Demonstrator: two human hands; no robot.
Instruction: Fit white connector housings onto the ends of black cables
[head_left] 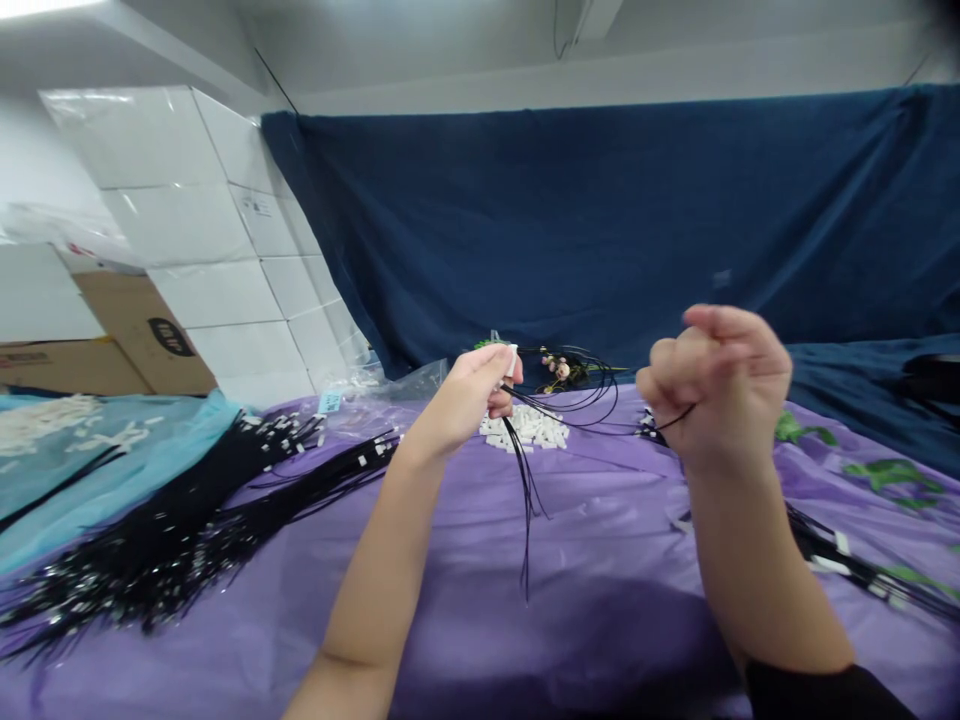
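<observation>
Dark blue fabric, softly creased, hung as a broad panel across the rear. Below it, the table carried a smooth purple covering with shallow wrinkles and a dull sheen. White rectangular cartons with flat, glossy faces were stacked at the left. Dense bundles of slender black cords, fitted with small white parts, lay fanned on the left part of the table. The right hand was raised above the table, its grip curled into a tight fist, with a thin black strand emerging at the lower edge. The left hand was raised near the centre, its grip closed to a pinch on several flexible strands, which hung below it and curved in loops toward the right hand. Beyond them lay a low pile of short, blocky white pieces. One smooth white tab showed at the left fingertips.
</observation>
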